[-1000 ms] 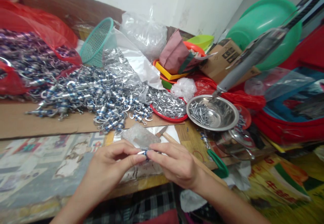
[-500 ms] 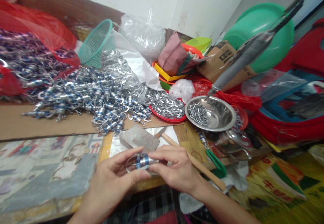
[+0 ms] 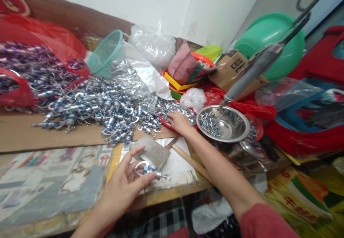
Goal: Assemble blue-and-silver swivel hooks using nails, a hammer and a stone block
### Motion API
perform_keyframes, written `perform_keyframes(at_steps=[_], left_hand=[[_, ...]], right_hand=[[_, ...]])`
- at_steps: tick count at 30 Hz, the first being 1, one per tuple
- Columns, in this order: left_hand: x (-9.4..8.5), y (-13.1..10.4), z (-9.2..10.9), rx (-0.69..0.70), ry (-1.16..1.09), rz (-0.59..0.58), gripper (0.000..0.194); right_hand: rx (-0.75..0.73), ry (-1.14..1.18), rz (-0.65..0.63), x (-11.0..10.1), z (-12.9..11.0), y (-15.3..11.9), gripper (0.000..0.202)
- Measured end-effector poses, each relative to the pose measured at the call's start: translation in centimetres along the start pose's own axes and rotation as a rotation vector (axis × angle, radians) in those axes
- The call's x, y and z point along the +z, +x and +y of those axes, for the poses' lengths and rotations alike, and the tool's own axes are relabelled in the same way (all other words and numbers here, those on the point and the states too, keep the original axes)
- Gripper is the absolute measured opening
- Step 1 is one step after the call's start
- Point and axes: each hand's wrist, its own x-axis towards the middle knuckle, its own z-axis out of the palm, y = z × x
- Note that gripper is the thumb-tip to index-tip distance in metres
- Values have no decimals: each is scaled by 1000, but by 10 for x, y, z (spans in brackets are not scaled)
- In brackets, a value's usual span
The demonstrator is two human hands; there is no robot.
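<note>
My left hand [image 3: 122,182] is closed on a small silver metal fitting [image 3: 149,168] with blue bands, a curved hook at one end and a little ring at the other. It is held between thumb and fingers above the front of the bench. My right hand [image 3: 179,122] reaches into a red tray [image 3: 164,122] heaped with small flat silver metal pieces [image 3: 188,113]. Its fingers are bent together at the pieces; what they pinch, if anything, is hidden. Below the hands, a grey stone block [image 3: 153,151] lies on white paper beside a wooden-handled tool [image 3: 192,162].
Many similar blue-banded fittings [image 3: 91,103] are piled on cardboard to the left. A steel bowl [image 3: 243,130] with metal pins stands right of the tray. Above it hangs a grey tool [image 3: 248,69]. A teal basket [image 3: 104,53] and red bags [image 3: 53,33] stand behind.
My right hand has let go of the fitting and moved forward to the tray of metal pieces. My left hand keeps the fitting, now turned with its ring end showing.
</note>
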Motion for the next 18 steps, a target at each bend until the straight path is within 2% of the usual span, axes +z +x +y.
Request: perform_keyframes(at_steps=[5,13,16,18], left_hand=[[-4,3,-1,-19,-12,-75,72],[-3,8,15,-84,12,-123,83],[-6,9,9,-82,29,-110,83],[-8,10,4,-83,22,-111,81]], right_hand=[[23,-75,-16,14,3,5,19],[143,-24,160,-6,55,-19,18],[134,68,219,-11,53,-28,18],[103,158,232,-13,37,-38,20]])
